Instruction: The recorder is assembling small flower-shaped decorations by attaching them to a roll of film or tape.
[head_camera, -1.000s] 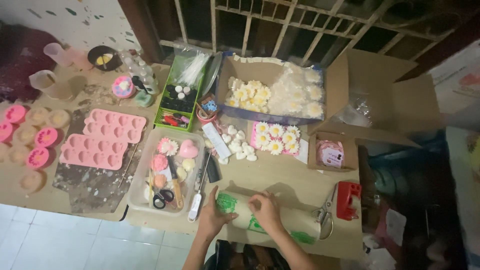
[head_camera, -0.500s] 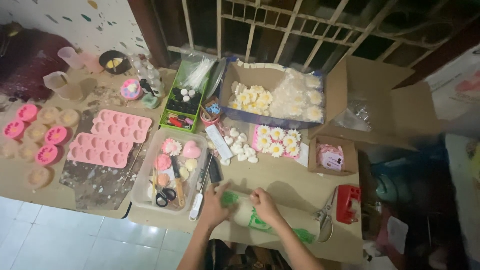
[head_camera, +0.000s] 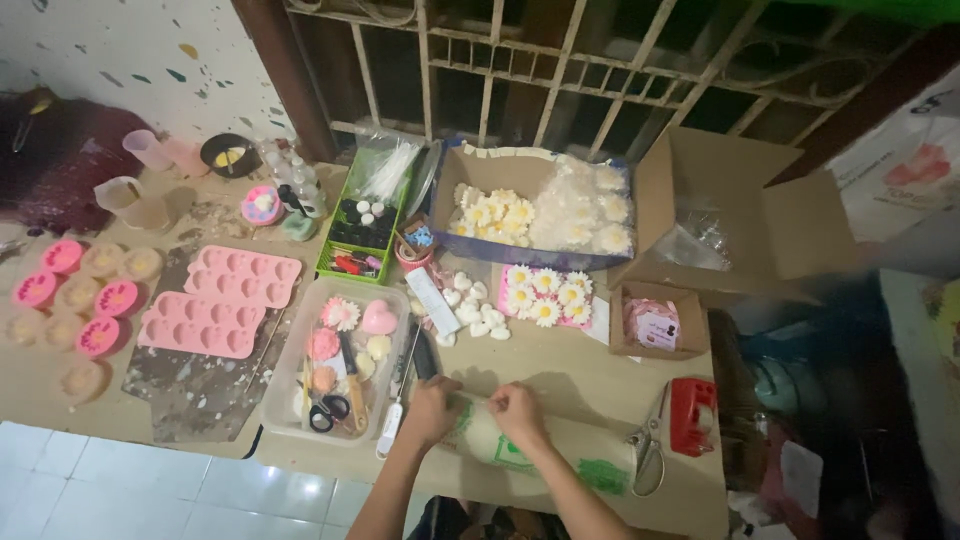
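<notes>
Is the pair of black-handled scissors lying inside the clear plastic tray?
Yes, the black-handled scissors lie in the clear tray, beside pink soap shapes.

Warm, dim light falls from above my cardboard-covered table (head_camera: 560, 370); the right edge sinks into blurred shadow.

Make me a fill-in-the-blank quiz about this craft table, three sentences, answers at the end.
1. Both hands, the left hand and the right hand, rest on a roll of ____ printed with green.
2. The black-handled scissors lie inside the clear ____.
3. The silicone mould trays left of that tray are ____ in colour.

Missing words: paper; tray; pink
</notes>
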